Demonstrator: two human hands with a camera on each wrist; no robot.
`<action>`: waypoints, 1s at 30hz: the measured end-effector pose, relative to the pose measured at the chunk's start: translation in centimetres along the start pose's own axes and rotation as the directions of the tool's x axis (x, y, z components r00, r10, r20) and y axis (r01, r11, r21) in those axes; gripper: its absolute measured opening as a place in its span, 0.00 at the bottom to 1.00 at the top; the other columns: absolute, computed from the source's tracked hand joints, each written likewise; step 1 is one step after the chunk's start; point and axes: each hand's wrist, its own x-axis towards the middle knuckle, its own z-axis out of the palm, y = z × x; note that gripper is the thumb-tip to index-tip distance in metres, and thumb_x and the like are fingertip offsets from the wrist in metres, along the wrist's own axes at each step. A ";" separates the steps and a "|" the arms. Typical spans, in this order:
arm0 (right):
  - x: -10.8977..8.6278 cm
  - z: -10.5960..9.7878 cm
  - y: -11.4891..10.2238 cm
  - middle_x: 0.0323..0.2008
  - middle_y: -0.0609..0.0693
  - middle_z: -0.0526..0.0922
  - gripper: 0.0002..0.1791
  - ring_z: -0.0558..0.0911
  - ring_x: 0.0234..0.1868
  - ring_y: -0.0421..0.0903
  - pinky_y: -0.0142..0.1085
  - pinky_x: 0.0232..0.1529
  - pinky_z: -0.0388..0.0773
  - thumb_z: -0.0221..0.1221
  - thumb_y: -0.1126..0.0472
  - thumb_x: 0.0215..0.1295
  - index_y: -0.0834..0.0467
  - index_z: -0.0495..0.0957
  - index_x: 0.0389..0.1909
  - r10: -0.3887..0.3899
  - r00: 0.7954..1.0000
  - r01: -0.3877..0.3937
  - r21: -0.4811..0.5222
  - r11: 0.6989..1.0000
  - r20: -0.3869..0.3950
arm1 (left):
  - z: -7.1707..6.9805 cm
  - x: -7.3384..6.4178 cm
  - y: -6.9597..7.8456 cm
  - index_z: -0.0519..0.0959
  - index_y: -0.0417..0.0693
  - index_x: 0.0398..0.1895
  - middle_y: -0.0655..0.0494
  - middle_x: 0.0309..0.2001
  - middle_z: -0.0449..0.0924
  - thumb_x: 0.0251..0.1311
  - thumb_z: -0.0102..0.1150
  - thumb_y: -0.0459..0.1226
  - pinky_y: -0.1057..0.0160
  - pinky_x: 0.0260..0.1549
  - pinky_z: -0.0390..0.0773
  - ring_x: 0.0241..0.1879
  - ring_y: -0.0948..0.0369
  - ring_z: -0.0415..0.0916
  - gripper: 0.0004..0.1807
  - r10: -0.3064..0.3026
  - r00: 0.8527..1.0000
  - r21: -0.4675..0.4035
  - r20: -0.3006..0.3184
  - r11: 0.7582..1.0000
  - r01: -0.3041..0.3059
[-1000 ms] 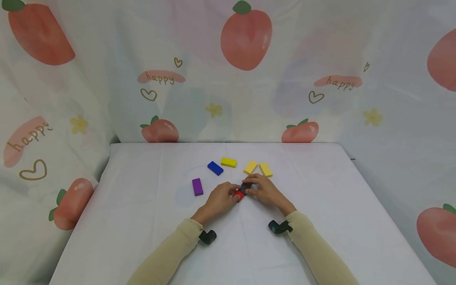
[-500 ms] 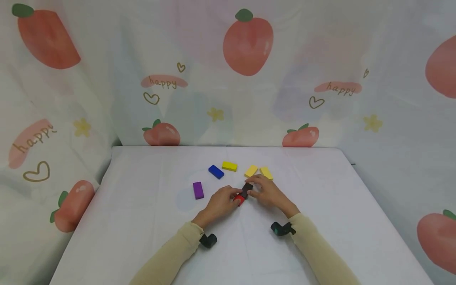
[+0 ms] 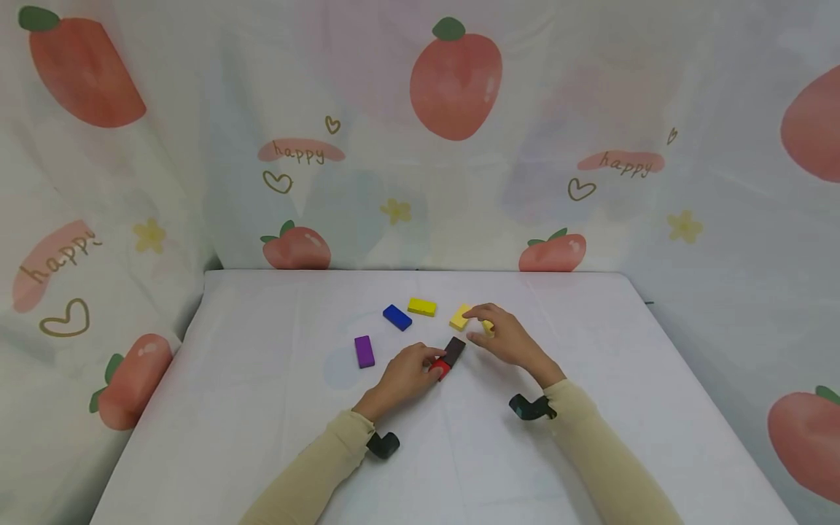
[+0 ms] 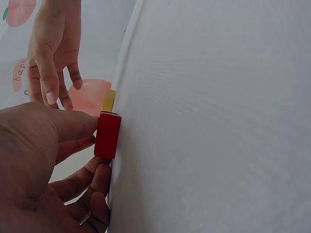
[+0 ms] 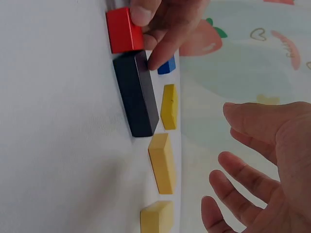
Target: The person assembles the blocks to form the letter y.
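Observation:
My left hand (image 3: 408, 370) holds a red block (image 5: 125, 30) on the white table, thumb on it. One of its fingertips touches the black block (image 3: 454, 351), which lies end to end with the red one in a slanting line. My right hand (image 3: 508, 339) hovers just beyond the black block, fingers spread and slightly bent, with nothing in them. Below it lie two pale yellow blocks (image 3: 461, 317); in the head view the hand covers most of the right one, while the right wrist view shows that block (image 5: 155, 217) partly.
A purple block (image 3: 364, 351) lies to the left of my left hand. Farther back are a blue block (image 3: 397, 317) and a bright yellow block (image 3: 422, 307). A fruit-printed cloth (image 3: 367, 197) hangs behind the white table (image 3: 262, 408).
My right hand has let go of the black block and moved up and to the right. The black block has turned into line with the red block. My left hand stays put.

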 end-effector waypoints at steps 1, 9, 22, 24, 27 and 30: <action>0.1 -0.1 0.2 0.61 0.56 0.76 0.22 0.77 0.60 0.59 0.54 0.56 0.78 0.64 0.57 0.64 0.55 0.77 0.60 0.004 1.000 -0.004 0.000 1.000 -0.004 | 0.0 0.0 0.0 0.81 0.58 0.58 0.60 0.41 0.80 0.63 0.62 0.42 0.67 0.38 0.75 0.39 0.65 0.74 0.19 -0.002 1.000 -0.001 0.001 1.000 0.002; 0.8 -0.9 2.0 0.61 0.56 0.76 0.24 0.77 0.59 0.58 0.53 0.53 0.79 0.64 0.57 0.64 0.55 0.76 0.61 0.020 0.999 -0.021 -0.015 1.000 -0.040 | 0.0 0.0 0.1 0.81 0.60 0.58 0.60 0.41 0.80 0.63 0.62 0.43 0.66 0.40 0.76 0.40 0.65 0.75 0.19 -0.017 1.000 0.011 0.000 1.000 0.017; 1.2 -1.2 4.2 0.66 0.59 0.70 0.27 0.74 0.61 0.60 0.56 0.57 0.75 0.62 0.58 0.66 0.55 0.71 0.65 0.115 0.992 -0.114 0.011 0.993 -0.061 | -0.1 -0.1 0.4 0.81 0.59 0.57 0.60 0.41 0.80 0.63 0.63 0.42 0.65 0.39 0.76 0.40 0.65 0.75 0.19 -0.020 1.000 0.007 -0.004 1.000 0.020; 1.2 -1.1 4.4 0.66 0.59 0.69 0.27 0.74 0.61 0.60 0.56 0.58 0.75 0.62 0.57 0.66 0.54 0.70 0.66 0.133 0.990 -0.132 0.022 0.991 -0.056 | -0.1 -0.1 0.4 0.81 0.59 0.57 0.60 0.41 0.80 0.63 0.63 0.42 0.65 0.39 0.76 0.40 0.64 0.75 0.19 -0.020 1.000 0.005 -0.004 1.000 0.020; 1.2 -1.0 4.9 0.67 0.59 0.68 0.28 0.73 0.62 0.60 0.57 0.59 0.73 0.62 0.57 0.67 0.54 0.69 0.67 0.150 0.988 -0.149 0.036 0.988 -0.047 | -0.1 -0.2 0.4 0.81 0.59 0.57 0.59 0.41 0.80 0.63 0.63 0.42 0.65 0.39 0.76 0.40 0.64 0.75 0.19 -0.017 1.000 0.003 -0.004 1.000 0.017; 1.3 -0.9 5.3 0.68 0.60 0.67 0.29 0.72 0.63 0.60 0.57 0.60 0.72 0.61 0.56 0.67 0.54 0.67 0.68 0.178 0.984 -0.176 0.041 0.983 -0.030 | 0.0 -0.1 0.3 0.81 0.59 0.57 0.60 0.41 0.80 0.63 0.62 0.42 0.65 0.40 0.76 0.41 0.65 0.76 0.19 -0.012 1.000 0.007 -0.004 1.000 0.012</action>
